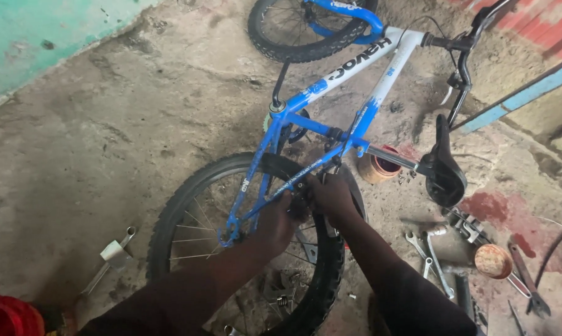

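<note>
A blue and white bicycle (355, 65) lies upside down on the dirt floor, resting on its black saddle (446, 168) and handlebar (464, 50). Its rear wheel (188, 199) is closest to me, and the front wheel (293, 37) is at the top. My left hand (278, 221) grips the blue seat stay near the rear brake. Just right of it, my right hand (334, 196) is closed around a part at the same spot by the tyre. What sits between the fingers is hidden.
Wrenches (427, 255), pliers (529, 280) and a small round tin (492, 261) lie on the floor at the right. An orange cup (380, 167) stands by the seat post. A metal tool (113, 255) lies at the left. A teal wall (32, 37) runs along the upper left.
</note>
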